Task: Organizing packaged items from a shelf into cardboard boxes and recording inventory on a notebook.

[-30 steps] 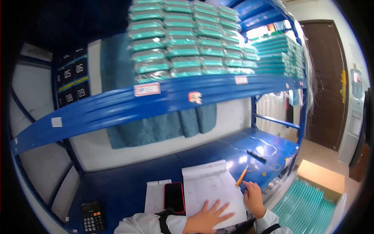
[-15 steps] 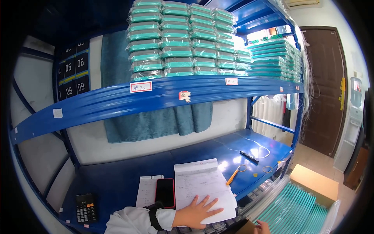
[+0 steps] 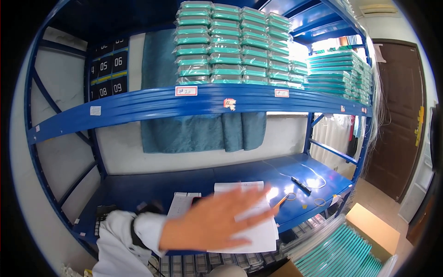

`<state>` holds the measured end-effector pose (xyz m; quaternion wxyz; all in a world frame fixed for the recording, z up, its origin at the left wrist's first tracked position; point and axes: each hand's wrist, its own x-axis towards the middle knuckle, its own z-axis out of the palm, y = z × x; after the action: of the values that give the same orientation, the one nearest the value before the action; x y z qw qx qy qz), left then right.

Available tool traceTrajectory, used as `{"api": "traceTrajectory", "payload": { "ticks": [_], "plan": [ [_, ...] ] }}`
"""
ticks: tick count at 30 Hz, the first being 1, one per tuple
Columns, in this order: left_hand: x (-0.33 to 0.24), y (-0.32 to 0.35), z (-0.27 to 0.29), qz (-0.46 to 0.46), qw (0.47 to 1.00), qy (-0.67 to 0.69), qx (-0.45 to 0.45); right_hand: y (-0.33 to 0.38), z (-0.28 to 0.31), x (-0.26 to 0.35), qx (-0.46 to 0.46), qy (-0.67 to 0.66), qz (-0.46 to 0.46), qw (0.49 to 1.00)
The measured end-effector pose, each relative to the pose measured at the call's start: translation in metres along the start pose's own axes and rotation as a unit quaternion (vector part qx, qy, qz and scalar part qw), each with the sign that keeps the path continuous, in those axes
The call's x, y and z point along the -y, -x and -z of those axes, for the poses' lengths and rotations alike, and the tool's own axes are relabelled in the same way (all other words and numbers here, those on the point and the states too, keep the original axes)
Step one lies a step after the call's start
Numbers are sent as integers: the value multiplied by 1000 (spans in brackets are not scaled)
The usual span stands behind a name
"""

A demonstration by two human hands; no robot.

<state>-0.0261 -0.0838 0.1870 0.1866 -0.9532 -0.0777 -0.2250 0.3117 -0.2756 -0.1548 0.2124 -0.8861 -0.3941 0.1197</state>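
Note:
My left hand [image 3: 217,222] is raised over white papers [image 3: 263,235] on the lower blue shelf, smeared by motion, its fingers spread and holding nothing. The hand covers much of the sheets, and only a corner of the red-edged phone [image 3: 196,200] shows beside it. A smaller written sheet [image 3: 183,203] lies left of the phone. Near my fingertips is an orange-handled tool [image 3: 279,203] with a loop at its far end. My left sleeve mostly hides a black calculator [image 3: 98,227]. My right hand is out of view.
A blue beam [image 3: 249,99] crosses above the worktop, under stacked teal packs [image 3: 226,57]. A slim black device [image 3: 301,186] and a thin white cable [image 3: 323,177] lie at the right. Below stands an open carton [image 3: 376,226] with teal packs upright in it.
My left hand has lifted off the papers and moved up and left, now blurred. The right hand has left the view at the bottom. The whole view has shifted slightly.

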Motion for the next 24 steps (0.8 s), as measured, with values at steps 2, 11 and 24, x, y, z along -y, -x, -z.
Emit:
{"api": "traceTrajectory", "payload": {
  "ticks": [2,11,24],
  "plan": [
    [12,-13,49,38,990,-77,-110,0,3,2,27,5,-13,1000],
    [117,-59,244,176,906,-359,-140,8,4,15,52,38,23,998],
    [133,-93,260,223,918,-319,72,18,2,5,14,51,10,999]
  ]
}}
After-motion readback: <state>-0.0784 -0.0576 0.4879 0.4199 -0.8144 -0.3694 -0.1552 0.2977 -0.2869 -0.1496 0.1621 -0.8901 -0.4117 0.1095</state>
